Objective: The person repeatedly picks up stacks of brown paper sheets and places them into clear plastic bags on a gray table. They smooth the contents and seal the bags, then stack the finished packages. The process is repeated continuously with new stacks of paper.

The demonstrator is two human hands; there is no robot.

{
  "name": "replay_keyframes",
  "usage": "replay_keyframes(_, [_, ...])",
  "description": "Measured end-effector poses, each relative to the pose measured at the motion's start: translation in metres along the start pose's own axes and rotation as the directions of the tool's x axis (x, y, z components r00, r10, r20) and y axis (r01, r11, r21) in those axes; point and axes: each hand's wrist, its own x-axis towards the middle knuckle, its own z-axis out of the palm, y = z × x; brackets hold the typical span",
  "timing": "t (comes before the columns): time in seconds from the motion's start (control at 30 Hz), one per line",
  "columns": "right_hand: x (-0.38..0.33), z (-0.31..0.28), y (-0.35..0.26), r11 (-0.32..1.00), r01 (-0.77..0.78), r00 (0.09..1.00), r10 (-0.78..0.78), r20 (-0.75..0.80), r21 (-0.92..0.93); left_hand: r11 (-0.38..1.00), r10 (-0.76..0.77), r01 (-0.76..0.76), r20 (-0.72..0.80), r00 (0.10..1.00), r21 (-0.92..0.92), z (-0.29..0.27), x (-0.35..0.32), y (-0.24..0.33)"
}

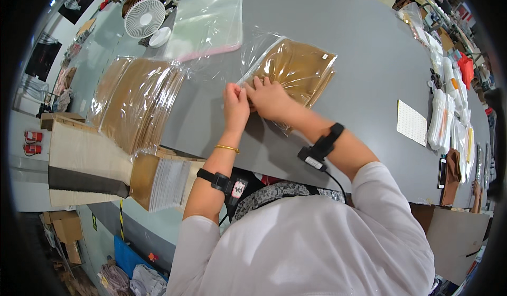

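In front of me lies a brown flat packet (301,58) in a clear, shiny plastic bag, with more brown layers under its right edge. My left hand (235,106) is closed at the bag's left edge, its thumb and fingers pinching the clear film. Right beside it, my right hand (269,99) rests on the packet with its fingers apart, pressing the film; its thumb side is partly hidden. To the left, a fanned stack of brown packets (134,98) in clear plastic lies at the table's edge. Loose clear bags (208,19) lie in a pile beyond my hands.
A white fan (144,18) stands at the far left of the grey table (364,79). Below the left stack, a carton holds a row of white-edged sheets (168,184). At right lie a sticker sheet (412,123), plastic-wrapped bundles (438,116), a phone (441,173) and a brown pouch (451,177).
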Motion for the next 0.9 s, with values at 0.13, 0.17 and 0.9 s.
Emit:
replay_keyframes(0.13, [0.025,-0.016,0.116,0.846,-0.232,0.964,0.265,-0.003,0.480,0.932,-0.294,0.318,0.155,0.943,-0.171,-0.011,0.007,-0.010])
replay_keyframes(0.17, [0.036,-0.010,0.146,0.908,-0.267,0.921,0.339,-0.194,0.322,0.864,-0.417,0.457,0.207,0.885,-0.213,-0.013,0.010,-0.010])
replay_keyframes(0.9, [-0.260,-0.007,0.123,-0.023,-0.675,0.617,0.530,0.581,0.738,0.940,-0.275,0.338,0.517,0.811,-0.031,-0.073,-0.077,0.021])
